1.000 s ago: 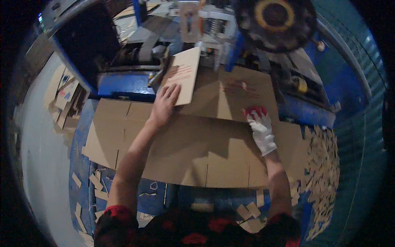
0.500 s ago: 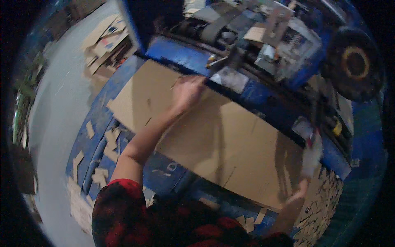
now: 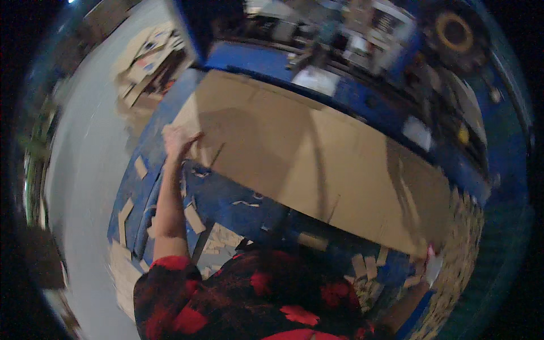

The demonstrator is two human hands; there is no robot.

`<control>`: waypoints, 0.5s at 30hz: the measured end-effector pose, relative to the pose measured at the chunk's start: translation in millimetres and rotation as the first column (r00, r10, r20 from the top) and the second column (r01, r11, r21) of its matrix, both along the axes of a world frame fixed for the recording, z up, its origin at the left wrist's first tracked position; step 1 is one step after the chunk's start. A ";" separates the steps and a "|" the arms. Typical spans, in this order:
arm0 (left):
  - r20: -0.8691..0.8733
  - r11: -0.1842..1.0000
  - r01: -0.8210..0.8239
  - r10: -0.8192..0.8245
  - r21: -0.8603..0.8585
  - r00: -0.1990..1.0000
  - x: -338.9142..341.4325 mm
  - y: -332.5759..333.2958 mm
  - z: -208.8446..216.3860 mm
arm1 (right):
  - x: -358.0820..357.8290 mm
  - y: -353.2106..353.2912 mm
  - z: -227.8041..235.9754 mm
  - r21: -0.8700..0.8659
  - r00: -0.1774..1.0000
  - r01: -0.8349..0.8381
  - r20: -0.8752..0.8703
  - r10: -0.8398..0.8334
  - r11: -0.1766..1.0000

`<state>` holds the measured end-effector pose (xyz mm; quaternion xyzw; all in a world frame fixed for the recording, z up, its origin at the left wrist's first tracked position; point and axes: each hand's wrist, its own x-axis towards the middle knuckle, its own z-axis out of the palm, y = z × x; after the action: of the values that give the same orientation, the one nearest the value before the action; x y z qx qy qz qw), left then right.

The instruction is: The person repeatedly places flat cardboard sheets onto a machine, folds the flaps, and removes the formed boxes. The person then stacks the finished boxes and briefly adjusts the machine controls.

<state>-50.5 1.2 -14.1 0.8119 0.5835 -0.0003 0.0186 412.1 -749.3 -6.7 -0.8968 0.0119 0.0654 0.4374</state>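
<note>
A long brown cardboard sheet (image 3: pixel 357 170) with crease lines and short slits lies slantwise across the blue machine table (image 3: pixel 226 195). At its left end, my left hand (image 3: pixel 180 140) is closed round the near left corner, thumb and fingers at the edge. My right hand (image 3: pixel 433 268) is at the sheet's near right corner. It looks whitish with a red patch at its tip, and blur hides how its fingers lie. Shadows fall over the middle and right of the sheet.
Cardboard offcuts (image 3: pixel 194 218) litter the table's near side, with a dense heap of scraps (image 3: pixel 467 238) on the right. Beyond the sheet stands blue machinery (image 3: pixel 249 59) with a dark wheel (image 3: pixel 454 33). More cardboard (image 3: pixel 148 62) is piled on the floor at far left.
My left hand has moved from the sheet's far edge to its near left corner. My right hand has come lower and nearer, to the near right corner. The view has shifted slightly.
</note>
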 end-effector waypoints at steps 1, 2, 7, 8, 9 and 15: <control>-0.082 0.998 0.053 -0.050 0.033 0.995 -2.1 3.7 2.2 | -0.6 -0.5 10.7 -0.346 0.985 -0.088 0.108 0.133 0.934; -0.082 0.996 0.039 -0.032 0.081 0.996 -4.9 4.8 4.8 | -13.7 2.7 7.4 0.190 0.973 -0.068 0.230 0.022 0.979; -0.084 0.964 0.140 -0.124 0.225 0.989 -8.3 -6.7 45.5 | -9.8 7.1 77.8 -0.600 0.966 0.138 0.258 0.027 0.788; -0.109 0.954 0.199 -0.178 0.223 0.978 -5.9 -6.5 60.7 | -8.4 15.3 96.8 -0.662 0.970 0.214 0.229 -0.078 0.718; 0.235 0.967 0.239 -0.252 0.081 0.939 -7.8 -13.4 71.9 | -17.1 21.2 117.1 -0.667 0.968 0.232 0.230 -0.101 0.708; 0.978 0.684 0.699 0.130 -0.209 0.166 -31.4 -65.3 86.9 | -84.6 85.0 196.7 0.419 0.806 -0.354 0.589 0.047 0.836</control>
<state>-81.9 -64.1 72.8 0.6706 0.2188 0.2946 0.6447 327.5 -664.3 190.0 -0.7234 -0.2321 -0.1502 0.6326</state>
